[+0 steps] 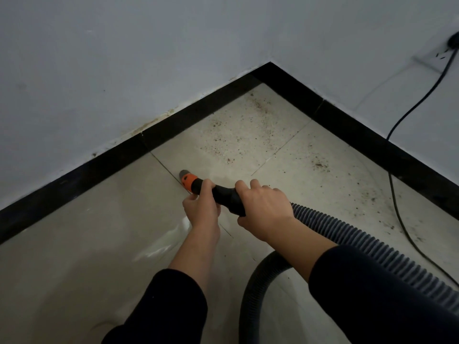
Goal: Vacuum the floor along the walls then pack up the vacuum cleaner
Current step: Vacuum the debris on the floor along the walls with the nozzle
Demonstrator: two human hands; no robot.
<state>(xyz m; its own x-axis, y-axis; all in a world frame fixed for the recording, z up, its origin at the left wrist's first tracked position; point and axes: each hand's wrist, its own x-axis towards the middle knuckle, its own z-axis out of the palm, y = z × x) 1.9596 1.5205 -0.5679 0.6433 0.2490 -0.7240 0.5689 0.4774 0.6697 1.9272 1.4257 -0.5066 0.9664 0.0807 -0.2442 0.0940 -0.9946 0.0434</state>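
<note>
My left hand (202, 207) has its fingers (206, 187) curled round the black neck behind the orange collar of the black-and-orange plastic vacuum nozzle (188, 180). My right hand (263, 209) wraps the black handle where the ribbed grey hose (347, 234) joins, and the nozzle's grey tip sits low over the beige floor tile (74, 232), near the black skirting board (173, 125). I judge it best to hold the tip flat, sweep slowly into the corner where the brown crumbs (223, 140) lie thickest, and steer clear of the thin black power cord (395, 207). I count two hands, one nozzle, one hose, one cord and two walls.
</note>
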